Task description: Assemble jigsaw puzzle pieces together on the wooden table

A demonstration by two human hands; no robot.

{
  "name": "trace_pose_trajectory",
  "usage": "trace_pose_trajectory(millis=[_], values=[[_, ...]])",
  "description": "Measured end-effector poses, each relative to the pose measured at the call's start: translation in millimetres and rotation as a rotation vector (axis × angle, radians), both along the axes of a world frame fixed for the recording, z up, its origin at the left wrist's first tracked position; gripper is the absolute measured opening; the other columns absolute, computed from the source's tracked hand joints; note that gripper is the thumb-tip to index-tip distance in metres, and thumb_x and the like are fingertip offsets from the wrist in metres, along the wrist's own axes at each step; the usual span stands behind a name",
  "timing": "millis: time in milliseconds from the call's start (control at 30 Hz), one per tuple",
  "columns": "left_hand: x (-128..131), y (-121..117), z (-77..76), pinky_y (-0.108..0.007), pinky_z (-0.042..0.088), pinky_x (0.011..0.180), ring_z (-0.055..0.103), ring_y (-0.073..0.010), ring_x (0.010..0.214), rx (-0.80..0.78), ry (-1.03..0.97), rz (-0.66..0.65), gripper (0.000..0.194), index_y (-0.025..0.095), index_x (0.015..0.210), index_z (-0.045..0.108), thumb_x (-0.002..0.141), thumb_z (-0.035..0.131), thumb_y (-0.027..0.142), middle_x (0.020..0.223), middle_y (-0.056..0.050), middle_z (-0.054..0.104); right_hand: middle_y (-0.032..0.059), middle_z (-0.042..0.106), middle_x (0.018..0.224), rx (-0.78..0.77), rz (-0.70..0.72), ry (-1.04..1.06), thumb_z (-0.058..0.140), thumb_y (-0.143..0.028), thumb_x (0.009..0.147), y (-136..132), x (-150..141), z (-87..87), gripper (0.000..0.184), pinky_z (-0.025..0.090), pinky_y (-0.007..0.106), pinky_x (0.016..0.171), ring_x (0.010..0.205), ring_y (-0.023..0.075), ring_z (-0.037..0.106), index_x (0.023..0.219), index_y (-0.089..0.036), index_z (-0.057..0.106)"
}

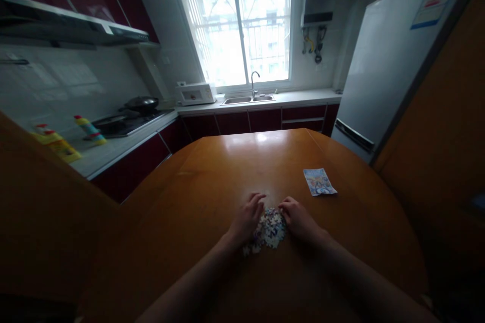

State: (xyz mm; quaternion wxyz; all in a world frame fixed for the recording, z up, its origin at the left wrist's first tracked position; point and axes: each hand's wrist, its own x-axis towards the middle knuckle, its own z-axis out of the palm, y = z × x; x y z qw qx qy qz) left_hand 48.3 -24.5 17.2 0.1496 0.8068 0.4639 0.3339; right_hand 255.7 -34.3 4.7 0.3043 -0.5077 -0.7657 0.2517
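Note:
A heap of small jigsaw puzzle pieces (273,227), pale with some blue and dark patches, lies on the wooden table (227,166) between my two hands. At its left edge is my left hand (248,217), its fingers apart and bent over the upper left of the heap, with nothing visible in them. My right hand (297,217) rests against the heap's right side, fingers curled in with the tips together; whatever they may hold is hidden. A few loose pieces (251,250) are spread at the heap's lower left. Off to the right, a printed picture sheet (319,182) lies flat.
Beyond the table run a counter with a sink (248,100), a white microwave (196,94) and a stove with a pan (141,104). Yellow bottles (56,144) stand on the left counter. A refrigerator (382,60) is at the right.

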Motion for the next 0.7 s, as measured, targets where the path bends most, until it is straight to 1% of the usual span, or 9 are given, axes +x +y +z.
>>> trace_pose_trajectory(millis=[33, 67, 133, 200, 267, 333, 400, 533, 700], values=[[-7.2, 3.1, 3.9, -0.036, 0.054, 0.096, 0.063, -0.0213, 0.108, -0.035, 0.011, 0.005, 0.032, 0.021, 0.122, 0.065, 0.1, 0.045, 0.031, 0.116, -0.011, 0.064, 0.0101, 0.065, 0.099, -0.005, 0.03, -0.005, 0.054, -0.012, 0.088, -2.2, -1.9, 1.4, 0.02, 0.047, 0.028, 0.085, 0.091, 0.0196, 0.064, 0.093, -0.016, 0.074], [-13.4, 4.7, 7.4, -0.036, 0.054, 0.094, 0.063, -0.0221, 0.107, -0.078, 0.06, -0.048, 0.032, 0.022, 0.123, 0.065, 0.096, 0.054, 0.035, 0.114, -0.01, 0.064, 0.0099, 0.065, 0.101, -0.009, 0.063, -0.004, 0.059, -0.012, 0.085, -3.8, -4.1, 2.6, 0.019, 0.047, 0.028, 0.086, 0.092, 0.0197, 0.063, 0.096, -0.016, 0.074], [-21.9, 4.8, 12.1, -0.038, 0.052, 0.096, 0.06, -0.0249, 0.109, -0.127, 0.196, -0.233, 0.053, 0.028, 0.128, 0.063, 0.08, 0.075, 0.044, 0.115, -0.008, 0.062, 0.009, 0.064, 0.103, -0.014, 0.115, -0.004, 0.066, -0.011, 0.079, -4.1, -9.6, 4.4, 0.023, 0.047, 0.027, 0.084, 0.092, 0.0197, 0.063, 0.1, -0.018, 0.073], [-24.9, 5.7, 13.1, -0.038, 0.051, 0.095, 0.059, -0.0256, 0.107, -0.156, 0.258, -0.323, 0.064, 0.03, 0.128, 0.063, 0.069, 0.084, 0.043, 0.115, -0.007, 0.061, 0.0074, 0.065, 0.095, -0.023, 0.123, -0.003, 0.065, -0.01, 0.076, 1.0, -16.1, 5.0, 0.019, 0.046, 0.026, 0.076, 0.083, 0.0186, 0.062, 0.091, -0.017, 0.075], [-24.6, 12.4, 11.1, -0.031, 0.053, 0.083, 0.062, -0.0206, 0.093, -0.247, 0.228, -0.344, 0.046, 0.026, 0.118, 0.067, 0.074, 0.079, 0.035, 0.105, -0.005, 0.063, 0.0046, 0.066, 0.078, -0.058, 0.127, 0.022, 0.062, -0.01, 0.076, 12.2, -22.4, 4.3, 0.013, 0.043, 0.025, 0.065, 0.071, 0.0167, 0.06, 0.075, -0.016, 0.073], [-23.7, 25.5, 8.0, -0.023, 0.049, 0.064, 0.06, -0.0142, 0.072, -0.422, 0.157, -0.353, 0.025, 0.019, 0.104, 0.07, 0.082, 0.069, 0.03, 0.083, -0.001, 0.063, 0.0013, 0.063, 0.063, -0.109, 0.143, 0.065, 0.061, -0.011, 0.075, 28.3, -26.4, 3.1, 0.014, 0.038, 0.024, 0.058, 0.061, 0.0149, 0.056, 0.066, -0.016, 0.071], [-23.2, 40.8, 5.6, -0.02, 0.045, 0.059, 0.057, -0.0123, 0.066, -0.533, 0.094, -0.351, 0.023, 0.015, 0.1, 0.07, 0.084, 0.066, 0.031, 0.076, 0.0, 0.064, -0.0002, 0.063, 0.059, -0.135, 0.158, 0.104, 0.063, -0.014, 0.075, 46.4, -26.9, 1.7, 0.012, 0.036, 0.023, 0.055, 0.059, 0.0139, 0.056, 0.067, -0.015, 0.072], [-21.9, 58.9, 2.8, -0.022, 0.047, 0.064, 0.06, -0.0136, 0.071, -0.554, -0.009, -0.332, 0.026, 0.012, 0.103, 0.071, 0.085, 0.065, 0.03, 0.081, -0.004, 0.07, 0.0026, 0.07, 0.068, -0.125, 0.11, 0.189, 0.06, -0.018, 0.078, 74.3, -19.9, -3.5, 0.015, 0.041, 0.023, 0.059, 0.064, 0.0147, 0.059, 0.076, -0.013, 0.074], [-18.8, 54.9, -8.4, -0.023, 0.047, 0.069, 0.061, -0.0132, 0.071, -0.429, -0.108, -0.264, 0.019, 0.013, 0.092, 0.076, 0.089, 0.062, 0.025, 0.081, -0.005, 0.072, 0.0077, 0.074, 0.078, -0.086, 0.015, 0.277, 0.056, -0.021, 0.081, 76.5, -11.1, -18.5, 0.02, 0.046, 0.027, 0.064, 0.07, 0.018, 0.064, 0.084, -0.013, 0.074]])
